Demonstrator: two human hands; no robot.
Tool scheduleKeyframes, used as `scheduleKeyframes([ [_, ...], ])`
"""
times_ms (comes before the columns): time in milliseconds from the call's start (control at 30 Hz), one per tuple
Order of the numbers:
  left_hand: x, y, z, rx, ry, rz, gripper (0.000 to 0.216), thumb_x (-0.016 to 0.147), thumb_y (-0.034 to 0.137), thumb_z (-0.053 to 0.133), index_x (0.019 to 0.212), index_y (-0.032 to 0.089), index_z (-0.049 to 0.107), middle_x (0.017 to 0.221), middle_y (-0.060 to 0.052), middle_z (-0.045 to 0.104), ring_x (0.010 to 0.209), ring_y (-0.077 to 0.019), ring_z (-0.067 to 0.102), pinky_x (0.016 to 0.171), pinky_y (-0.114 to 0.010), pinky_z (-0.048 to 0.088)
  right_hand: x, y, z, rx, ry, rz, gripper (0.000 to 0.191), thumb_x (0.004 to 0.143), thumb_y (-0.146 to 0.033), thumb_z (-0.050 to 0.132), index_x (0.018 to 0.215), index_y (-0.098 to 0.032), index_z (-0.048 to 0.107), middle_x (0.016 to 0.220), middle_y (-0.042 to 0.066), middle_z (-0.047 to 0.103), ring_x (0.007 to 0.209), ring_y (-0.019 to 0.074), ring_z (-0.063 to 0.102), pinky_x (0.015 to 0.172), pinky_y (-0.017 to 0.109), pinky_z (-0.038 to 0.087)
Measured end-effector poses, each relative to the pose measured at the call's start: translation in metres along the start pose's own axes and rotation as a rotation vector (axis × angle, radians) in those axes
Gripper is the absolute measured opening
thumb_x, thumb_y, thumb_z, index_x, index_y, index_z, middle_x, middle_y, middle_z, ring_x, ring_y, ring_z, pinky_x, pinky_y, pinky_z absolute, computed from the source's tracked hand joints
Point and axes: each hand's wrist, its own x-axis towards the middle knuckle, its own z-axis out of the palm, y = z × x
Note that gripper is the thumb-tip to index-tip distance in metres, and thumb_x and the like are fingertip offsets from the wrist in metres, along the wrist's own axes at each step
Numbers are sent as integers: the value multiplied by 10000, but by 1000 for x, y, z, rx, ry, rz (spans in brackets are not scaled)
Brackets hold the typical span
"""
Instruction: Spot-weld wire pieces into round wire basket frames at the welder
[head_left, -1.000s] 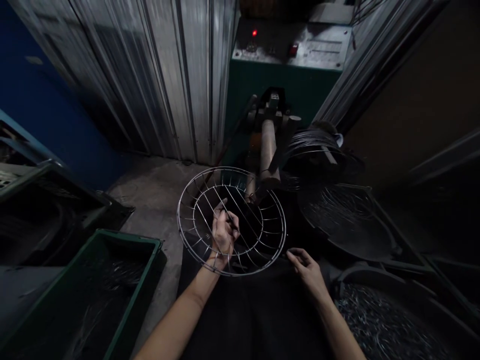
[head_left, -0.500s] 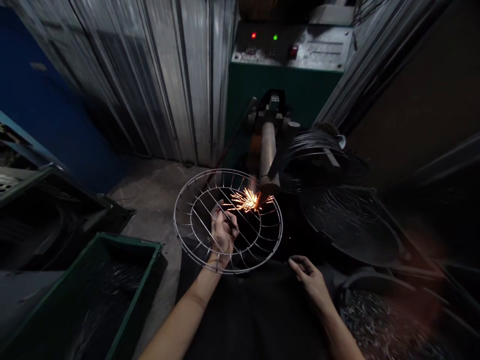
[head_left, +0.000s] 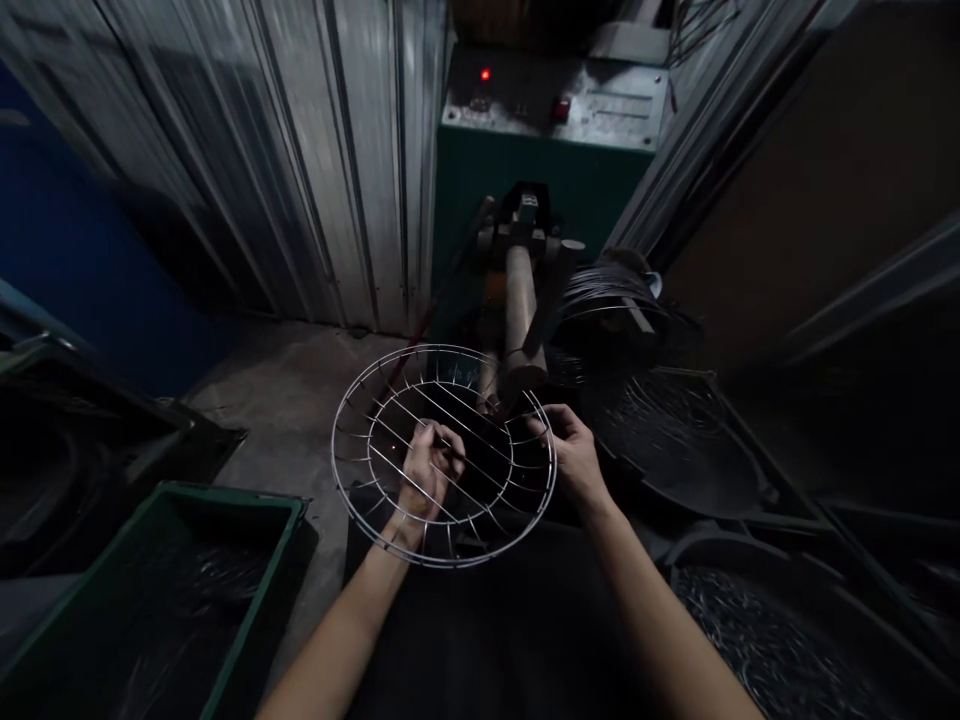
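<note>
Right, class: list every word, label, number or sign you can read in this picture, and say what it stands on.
None can be read.
The control panel bears faint printed lines beside its red light, too blurred to read.
The wire guard, held by the left hand and right hand, bears no text.
The green bin shows no label.

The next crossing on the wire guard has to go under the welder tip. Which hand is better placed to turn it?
Right, probably. The right hand grips the outer ring of the wire guard beside the welder arm, free to rotate it. The left hand is pinned mid-grid, holding the cross wires.
</note>
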Motion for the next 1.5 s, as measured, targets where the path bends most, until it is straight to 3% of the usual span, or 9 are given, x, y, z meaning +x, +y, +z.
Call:
scheduleKeyframes([
  [267, 3, 3, 3, 8, 16, 29, 301, 769, 438, 562, 753, 202, 376, 578, 49, 573, 388, -66, 466, 389, -165, 349, 6, 9, 2, 23, 8, 32, 289, 640, -424, 760, 770, -208, 621, 760, -8, 623, 726, 144, 553, 703, 277, 434],
  [567, -5, -5, 5, 9, 53, 78, 286, 792, 437, 552, 774, 211, 379, 634, 50, 587, 423, -90, 524, 368, -173, 374, -17, 15, -14, -39, 18, 72, 314, 637, -466, 750, 770, -210, 625, 756, -1, 630, 721, 151, 551, 697, 281, 428],
  [933, 10, -10, 8, 11, 109, 163, 292, 798, 457, 545, 774, 198, 414, 649, 38, 585, 445, -81, 521, 407, -181, 391, -22, 11, -9, -16, -4, 91, 320, 609, -462, 766, 752, -208, 632, 744, 6, 640, 729, 161, 558, 699, 286, 437],
  [1233, 9, 4, -13, -44, -109, 3, 304, 764, 399, 640, 775, 184, 426, 777, -16, 641, 622, -114, 614, 524, -204, 457, -16, 14, -9, 19, -5, 67, 296, 621, -439, 760, 771, -219, 629, 758, -8, 636, 733, 149, 558, 707, 281, 438],
  [1367, 5, 1, -11, -54, -21, 111, 271, 792, 379, 622, 804, 184, 435, 800, -5, 639, 653, -106, 615, 592, -220, 486, -9, 11, 3, 63, -6, 62, 288, 612, -408, 767, 765, -216, 615, 724, -27, 606, 675, 125, 528, 654, 260, 425],
  [1500, 3, -3, -8, -49, 8, 127, 252, 808, 385, 598, 810, 187, 443, 810, -5, 628, 669, -115, 615, 623, -247, 499, 1, 14, 12, 105, 1, 70, 309, 610, -428, 756, 761, -214, 591, 696, -34, 588, 625, 114, 512, 587, 249, 410],
])
